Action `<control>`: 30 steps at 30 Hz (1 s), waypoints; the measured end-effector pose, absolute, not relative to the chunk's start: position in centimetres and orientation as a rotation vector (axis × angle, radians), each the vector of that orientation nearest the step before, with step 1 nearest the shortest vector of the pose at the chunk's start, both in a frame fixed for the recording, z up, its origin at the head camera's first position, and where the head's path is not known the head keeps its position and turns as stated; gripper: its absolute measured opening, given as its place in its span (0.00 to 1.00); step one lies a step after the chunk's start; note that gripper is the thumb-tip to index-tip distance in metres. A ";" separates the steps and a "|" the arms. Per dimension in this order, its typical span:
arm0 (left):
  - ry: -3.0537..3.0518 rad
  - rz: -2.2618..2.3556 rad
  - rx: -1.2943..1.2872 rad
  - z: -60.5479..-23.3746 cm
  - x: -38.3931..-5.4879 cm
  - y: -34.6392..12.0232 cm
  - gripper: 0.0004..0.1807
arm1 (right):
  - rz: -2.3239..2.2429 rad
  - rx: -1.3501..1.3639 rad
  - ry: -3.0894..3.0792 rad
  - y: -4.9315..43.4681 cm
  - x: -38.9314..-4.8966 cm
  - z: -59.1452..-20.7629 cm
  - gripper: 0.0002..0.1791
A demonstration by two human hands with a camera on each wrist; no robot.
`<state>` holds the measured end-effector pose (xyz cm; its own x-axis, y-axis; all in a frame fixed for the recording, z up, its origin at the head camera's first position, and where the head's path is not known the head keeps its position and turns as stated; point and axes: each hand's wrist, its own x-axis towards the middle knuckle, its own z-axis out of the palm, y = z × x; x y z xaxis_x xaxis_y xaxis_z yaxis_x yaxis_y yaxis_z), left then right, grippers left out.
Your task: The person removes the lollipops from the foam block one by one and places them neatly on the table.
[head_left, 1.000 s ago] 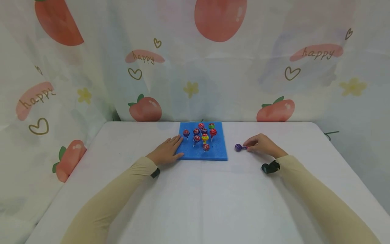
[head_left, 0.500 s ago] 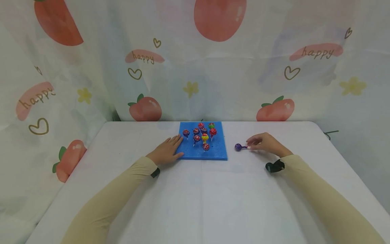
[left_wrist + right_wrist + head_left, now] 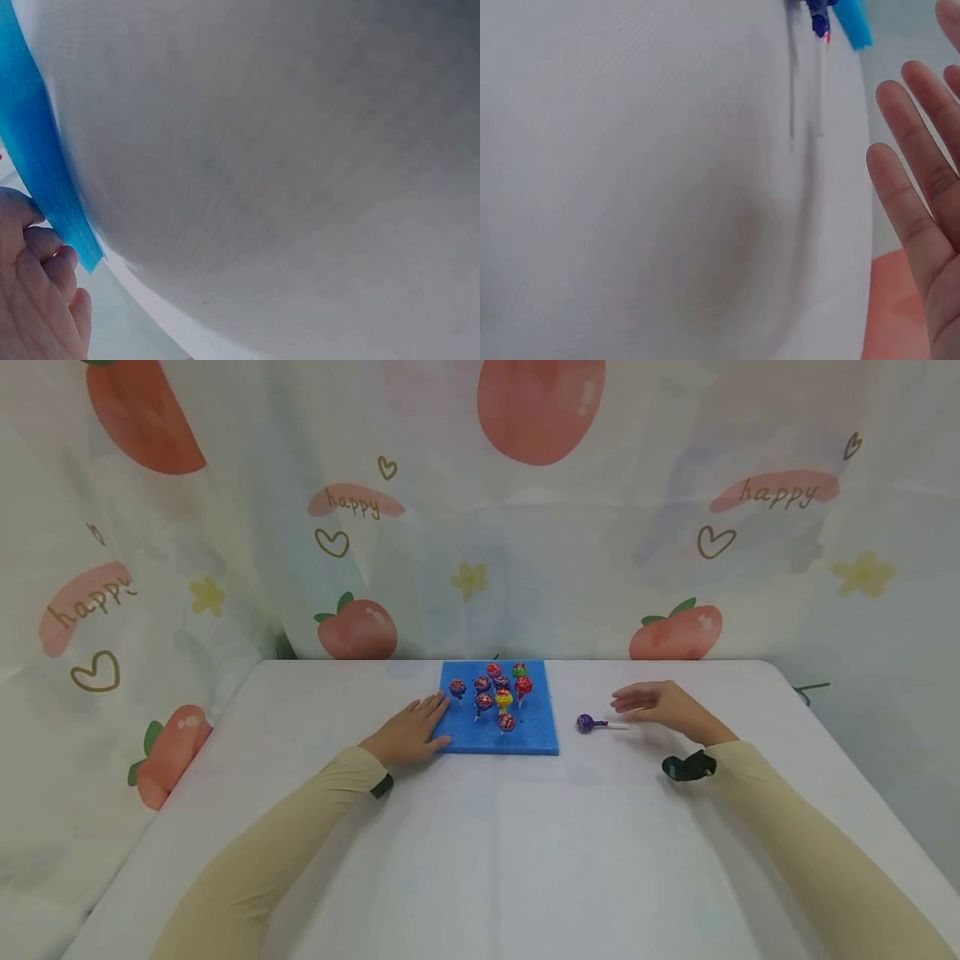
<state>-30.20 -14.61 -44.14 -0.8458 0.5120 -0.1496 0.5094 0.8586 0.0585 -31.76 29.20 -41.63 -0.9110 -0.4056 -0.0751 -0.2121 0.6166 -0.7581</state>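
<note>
We see the right hand (image 3: 667, 706), grip wide, near the purple lollipop (image 3: 585, 723) — that lies on the table (image 3: 495, 852), just past the right edge of the blue board (image 3: 534, 738). Left hand (image 3: 406, 732): fingers extended, touching the board's left edge — other lollipops (image 3: 503, 698) stand in the board.

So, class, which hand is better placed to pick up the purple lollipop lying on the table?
Most likely the right hand: it hovers empty near the stick of the purple lollipop, while the left hand touches the blue foam board's opposite edge.
</note>
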 end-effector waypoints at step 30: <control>2.861 0.027 0.764 -44.4 -30.5 -14.6 0.41 | -1.796 -0.558 2.221 18.4 -29.7 -42.1 0.25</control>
